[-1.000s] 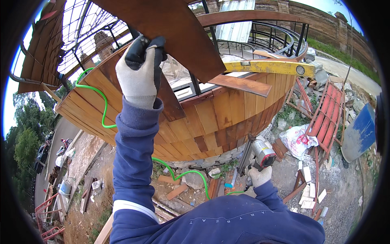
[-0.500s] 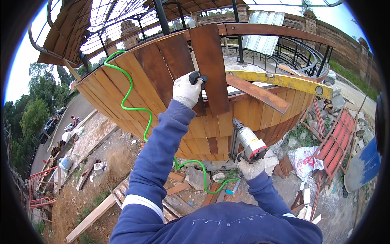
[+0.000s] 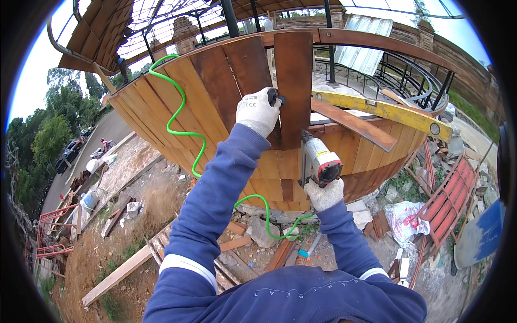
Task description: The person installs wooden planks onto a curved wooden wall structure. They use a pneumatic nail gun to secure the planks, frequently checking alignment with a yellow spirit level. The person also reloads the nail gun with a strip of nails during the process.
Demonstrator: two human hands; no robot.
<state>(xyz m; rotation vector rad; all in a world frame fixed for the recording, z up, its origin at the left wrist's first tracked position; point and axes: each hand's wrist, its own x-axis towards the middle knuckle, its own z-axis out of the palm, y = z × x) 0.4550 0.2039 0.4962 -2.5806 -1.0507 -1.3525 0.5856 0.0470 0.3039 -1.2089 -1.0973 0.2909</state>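
My left hand (image 3: 258,112), in a white glove with dark fingertips, is closed at the left edge of a dark brown board (image 3: 293,75). The board stands nearly upright against the curved wooden wall (image 3: 167,102), and its upper part reaches the top rail. In my gloved right hand (image 3: 325,195) is a nail gun (image 3: 319,156), silver and white with a red and black end cap. Its nose is at the lower right of the board; whether it touches cannot be told. My right fingers are partly hidden behind the tool. A green air hose (image 3: 180,102) hangs over the wall.
Right of the board, a yellow spirit level (image 3: 388,110) and a loose brown plank (image 3: 353,124) lean across the wall's open top. Rubble, timber offcuts (image 3: 236,242), a white sack (image 3: 406,220) and a red metal frame (image 3: 449,196) lie below. A blue-painted drum-like object (image 3: 482,231) stands right.
My right hand has raised the nail gun, bringing its nose up to the board's lower end. The board now stands straighter, with my left hand still at its edge. The view has shifted slightly.
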